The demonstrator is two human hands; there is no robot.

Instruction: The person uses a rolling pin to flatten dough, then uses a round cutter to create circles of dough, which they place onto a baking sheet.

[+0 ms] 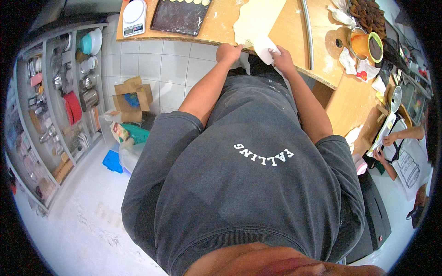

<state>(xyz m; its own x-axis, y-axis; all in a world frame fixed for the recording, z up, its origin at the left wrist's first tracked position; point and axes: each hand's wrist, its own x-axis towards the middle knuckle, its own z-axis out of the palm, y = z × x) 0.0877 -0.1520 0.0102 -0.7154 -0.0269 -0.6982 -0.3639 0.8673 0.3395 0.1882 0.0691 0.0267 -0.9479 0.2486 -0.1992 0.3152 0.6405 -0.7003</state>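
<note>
A pale yellow sheet of rolled dough lies on the wooden worktable, its near end reaching the table's front edge. My right hand grips a white, flat dough scraper, which rests against the dough's near right corner. At the near left corner of the sheet is my left hand, fingers closed in a pinch on the dough's edge. What lies under those fingertips is partly hidden. Left of the dough sits a dark baking tray with a row of small round dough pieces along its far side.
A white kitchen scale stands at the table's left end. Right of the dough lies a long metal rod. Further right are an orange container and crumpled paper. Shelves line the left wall. Another person's hands show at the right.
</note>
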